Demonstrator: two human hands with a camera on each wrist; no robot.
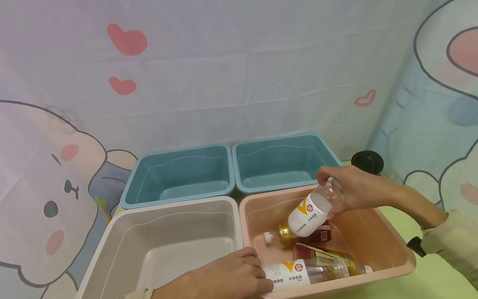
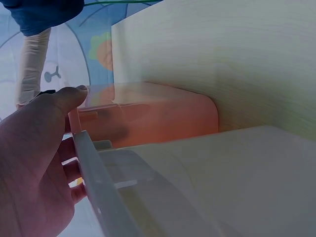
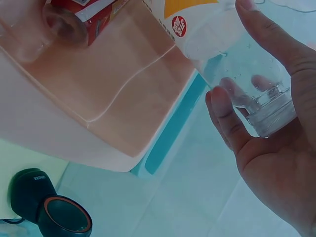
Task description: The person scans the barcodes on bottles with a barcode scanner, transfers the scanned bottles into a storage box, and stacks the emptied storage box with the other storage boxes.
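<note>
The right hand (image 1: 354,189) pinched a bottle (image 1: 311,211) by its clear base, fingers curled; below that light hold lay the pink bin (image 1: 396,245), where it could slip and drop.

I read this as a staged home-style sorting corner — a cartoon bear-and-hearts backdrop cloth (image 1: 231,79) hangs behind a light green tabletop (image 1: 433,278), where I see four plastic bins — two teal (image 1: 179,195), one white (image 1: 112,245), one pink (image 1: 392,232).
</note>
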